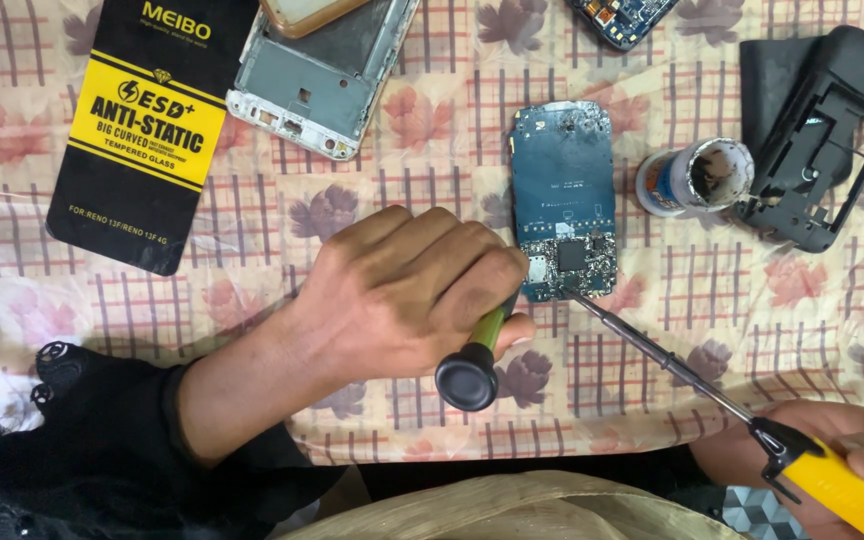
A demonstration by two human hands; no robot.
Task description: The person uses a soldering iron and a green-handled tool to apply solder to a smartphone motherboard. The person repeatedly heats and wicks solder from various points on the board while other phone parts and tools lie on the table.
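Left hand (402, 295) is closed around a green-handled tool (477, 355) at centre frame, beside the blue circuit board (562, 190), which is touched by the soldering iron (752, 420) gripped by the right hand (842, 455) at lower right.

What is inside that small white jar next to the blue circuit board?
The open jar shows a dark brownish residue on its inner wall and bottom. What the stuff is cannot be told. The jar lies beside the circuit board, uncovered.

Blue circuit board (563, 190), yellow-handled iron (847, 488), floral checked cloth (432, 130)
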